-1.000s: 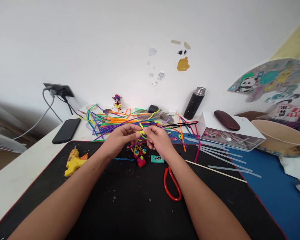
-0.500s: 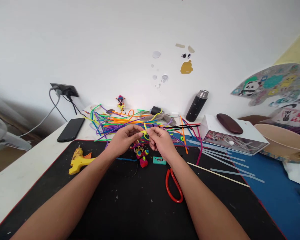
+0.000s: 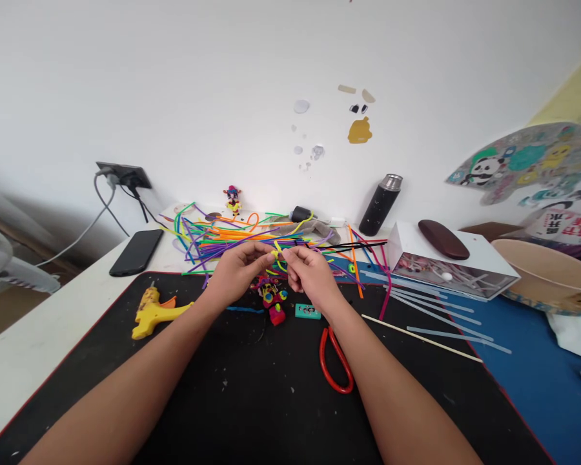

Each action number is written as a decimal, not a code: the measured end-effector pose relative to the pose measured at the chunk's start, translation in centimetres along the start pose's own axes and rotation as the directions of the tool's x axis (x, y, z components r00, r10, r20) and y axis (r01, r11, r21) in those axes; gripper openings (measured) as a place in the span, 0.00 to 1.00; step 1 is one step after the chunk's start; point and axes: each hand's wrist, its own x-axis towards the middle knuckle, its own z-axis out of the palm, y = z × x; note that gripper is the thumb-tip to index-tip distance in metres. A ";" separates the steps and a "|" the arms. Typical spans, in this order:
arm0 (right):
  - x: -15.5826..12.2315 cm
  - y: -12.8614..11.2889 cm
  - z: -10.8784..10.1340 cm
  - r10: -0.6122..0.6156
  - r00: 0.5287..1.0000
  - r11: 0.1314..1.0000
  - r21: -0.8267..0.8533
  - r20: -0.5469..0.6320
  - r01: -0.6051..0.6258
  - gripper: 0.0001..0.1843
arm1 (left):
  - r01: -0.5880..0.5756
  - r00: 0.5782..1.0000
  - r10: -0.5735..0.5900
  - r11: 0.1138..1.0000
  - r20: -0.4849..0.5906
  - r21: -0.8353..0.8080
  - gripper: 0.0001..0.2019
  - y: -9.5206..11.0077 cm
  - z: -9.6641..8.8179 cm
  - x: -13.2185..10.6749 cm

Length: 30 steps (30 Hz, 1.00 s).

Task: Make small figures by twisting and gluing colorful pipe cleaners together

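Note:
Between my two hands is a small bent yellow pipe cleaner (image 3: 277, 253), held above the back of the black mat. My left hand (image 3: 239, 268) pinches it from the left with thumb and forefinger. From the right, my right hand (image 3: 310, 271) pinches the same piece, its other fingers curled in. Just below my hands lies a small colourful pipe-cleaner figure (image 3: 275, 303) with blue-and-yellow round parts and a red end. A teal rectangular piece (image 3: 308, 311) with small figures on it sits by my right wrist. Red-handled scissors (image 3: 336, 361) lie partly under my right forearm.
A yellow glue gun (image 3: 157, 313) and a phone (image 3: 136, 252) lie to the left. Behind my hands spreads a pile of coloured pipe cleaners (image 3: 223, 242). Glue sticks (image 3: 440, 307), a wooden stick (image 3: 421, 338), a black thermos (image 3: 380, 205) and a white box (image 3: 458, 258) are on the right.
The yellow pipe cleaner has shifted slightly left and turned a little between my fingertips. Both hands keep their pinch; the view has moved slightly.

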 end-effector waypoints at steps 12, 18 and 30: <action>0.3 0.8 -0.1 0.009 1.000 0.999 -0.054 0.024 -0.008 0.21 | 0.251 0.967 -0.239 0.851 0.084 -0.462 0.22 -0.5 -0.4 0.5; 0.3 0.9 -0.2 -0.016 0.999 0.993 -0.120 0.046 0.022 0.19 | 0.311 0.950 -0.284 0.806 0.132 -0.503 0.20 -0.7 -0.7 0.7; -0.5 0.4 0.7 -0.037 0.998 0.915 -0.399 0.054 0.056 0.14 | 0.220 0.973 -0.231 0.897 0.018 -0.384 0.20 -0.9 -0.6 0.8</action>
